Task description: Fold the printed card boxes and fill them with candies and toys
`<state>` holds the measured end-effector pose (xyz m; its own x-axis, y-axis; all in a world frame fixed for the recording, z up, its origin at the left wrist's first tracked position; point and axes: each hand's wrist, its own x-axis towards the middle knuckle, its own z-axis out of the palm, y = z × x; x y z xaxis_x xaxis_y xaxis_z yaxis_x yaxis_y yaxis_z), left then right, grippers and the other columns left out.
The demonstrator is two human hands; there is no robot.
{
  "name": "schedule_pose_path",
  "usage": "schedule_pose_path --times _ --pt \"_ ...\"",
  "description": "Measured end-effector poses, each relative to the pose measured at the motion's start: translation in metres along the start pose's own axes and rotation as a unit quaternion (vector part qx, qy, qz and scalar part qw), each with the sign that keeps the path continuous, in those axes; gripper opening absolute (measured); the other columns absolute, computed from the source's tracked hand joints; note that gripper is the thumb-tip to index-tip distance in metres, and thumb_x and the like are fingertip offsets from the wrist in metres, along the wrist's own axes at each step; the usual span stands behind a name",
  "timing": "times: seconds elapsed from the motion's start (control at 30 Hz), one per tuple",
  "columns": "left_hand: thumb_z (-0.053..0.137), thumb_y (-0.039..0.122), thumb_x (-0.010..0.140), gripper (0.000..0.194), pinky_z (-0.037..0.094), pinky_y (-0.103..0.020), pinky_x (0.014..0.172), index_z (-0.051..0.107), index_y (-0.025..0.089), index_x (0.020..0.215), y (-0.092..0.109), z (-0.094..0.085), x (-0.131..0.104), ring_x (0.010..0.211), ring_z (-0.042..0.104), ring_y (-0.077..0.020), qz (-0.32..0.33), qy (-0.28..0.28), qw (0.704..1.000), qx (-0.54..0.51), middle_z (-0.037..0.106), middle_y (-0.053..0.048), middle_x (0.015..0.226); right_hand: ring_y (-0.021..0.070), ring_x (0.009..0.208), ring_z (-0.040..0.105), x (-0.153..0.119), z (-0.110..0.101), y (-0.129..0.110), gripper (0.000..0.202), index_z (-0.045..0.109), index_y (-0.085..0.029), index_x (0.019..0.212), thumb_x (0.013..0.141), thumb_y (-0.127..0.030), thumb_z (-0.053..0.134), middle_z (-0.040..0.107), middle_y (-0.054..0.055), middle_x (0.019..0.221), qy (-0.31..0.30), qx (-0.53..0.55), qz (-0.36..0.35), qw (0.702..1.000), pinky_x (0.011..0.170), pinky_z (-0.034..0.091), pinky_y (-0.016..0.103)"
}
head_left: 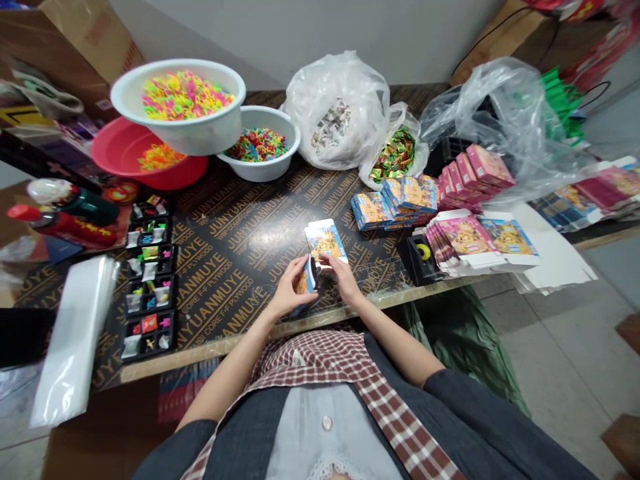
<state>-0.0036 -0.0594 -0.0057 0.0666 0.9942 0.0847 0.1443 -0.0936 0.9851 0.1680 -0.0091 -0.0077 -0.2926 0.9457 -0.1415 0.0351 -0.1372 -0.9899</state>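
Note:
My left hand (291,287) is closed around a small blue printed carton (303,280), held on edge near the table's front. A dark edge shows on the carton's right side. My right hand (343,275) is beside it, fingers bent in toward the carton; what they pinch is hidden. Just beyond my hands, a blue-and-yellow printed carton (327,240) with white flaps lies on the table, partly covered by my right fingers.
Left stands a row of filled black trays (151,280) beside plastic sleeves (75,333). Tubs of small colourful pieces (200,137) and plastic bags (337,87) line the back. Right are stacked blue cartons (373,210), pink cartons (483,167), flat cartons (465,237) and a black tape dispenser (417,260).

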Motion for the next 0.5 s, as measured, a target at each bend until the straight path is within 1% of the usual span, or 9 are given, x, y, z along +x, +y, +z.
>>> schedule_pose_path --times 0.03,0.1,0.17,0.23,0.33,0.43,0.5 --pt "0.080 0.050 0.057 0.083 0.043 -0.046 0.109 0.061 0.019 0.132 0.001 0.001 0.001 0.129 0.054 -0.0340 -0.026 -0.015 0.995 -0.095 0.061 -0.012 0.133 0.0255 0.107 0.066 0.002 0.001 -0.002 0.064 0.073 -0.025 0.110 0.079 -0.078 0.055 0.073 0.007 0.112 0.011 0.052 0.037 0.998 0.092 0.054 0.041" --pt "0.082 0.055 0.055 0.071 0.049 -0.045 0.101 0.071 0.019 0.115 0.002 0.004 0.003 0.121 0.060 -0.0344 -0.091 -0.021 0.965 -0.246 0.071 -0.010 0.118 0.0251 0.100 0.068 0.005 0.004 -0.007 0.061 0.074 -0.023 0.103 0.072 -0.074 0.065 0.075 0.006 0.100 0.015 0.130 0.079 0.988 0.087 0.055 0.039" --pt "0.084 0.057 0.054 0.057 0.053 -0.043 0.093 0.076 0.019 0.096 0.001 0.011 0.001 0.112 0.065 -0.0328 -0.154 0.014 0.934 -0.323 0.076 -0.008 0.099 0.0251 0.094 0.068 0.005 0.005 -0.011 0.053 0.075 -0.021 0.088 0.068 -0.070 0.070 0.075 0.004 0.087 0.034 0.164 0.084 0.982 0.086 0.053 0.039" --pt "0.086 0.055 0.054 0.049 0.055 -0.040 0.087 0.075 0.018 0.085 -0.002 0.018 -0.004 0.104 0.069 -0.0300 -0.200 0.064 0.913 -0.351 0.076 -0.007 0.087 0.0238 0.087 0.067 0.002 0.005 -0.014 0.042 0.072 -0.021 0.075 0.064 -0.061 0.077 0.073 0.002 0.076 0.064 0.160 0.081 0.982 0.085 0.051 0.038" --pt "0.086 0.052 0.055 0.046 0.056 -0.037 0.082 0.074 0.016 0.082 -0.006 0.029 -0.012 0.096 0.071 -0.0279 -0.251 0.115 0.883 -0.381 0.076 -0.008 0.081 0.0181 0.071 0.062 -0.003 0.005 -0.013 0.029 0.067 -0.020 0.065 0.057 -0.044 0.082 0.067 -0.002 0.065 0.095 0.116 0.093 0.984 0.075 0.048 0.032" --pt "0.083 0.047 0.058 0.039 0.054 -0.035 0.082 0.072 0.016 0.080 -0.007 0.034 -0.015 0.087 0.072 -0.0244 -0.287 0.163 0.852 -0.408 0.076 -0.005 0.077 0.0156 0.065 0.056 -0.006 0.005 -0.008 0.027 0.063 -0.020 0.066 0.054 -0.037 0.080 0.062 -0.004 0.062 0.095 0.083 0.112 0.986 0.068 0.045 0.029" --pt "0.080 0.040 0.059 0.030 0.052 -0.032 0.080 0.070 0.018 0.076 -0.007 0.035 -0.013 0.076 0.069 -0.0191 -0.294 0.200 0.837 -0.417 0.073 0.000 0.072 0.0171 0.071 0.059 -0.008 0.004 -0.006 0.028 0.063 -0.021 0.074 0.057 -0.038 0.076 0.066 -0.003 0.070 0.094 0.094 0.107 0.985 0.070 0.047 0.029"
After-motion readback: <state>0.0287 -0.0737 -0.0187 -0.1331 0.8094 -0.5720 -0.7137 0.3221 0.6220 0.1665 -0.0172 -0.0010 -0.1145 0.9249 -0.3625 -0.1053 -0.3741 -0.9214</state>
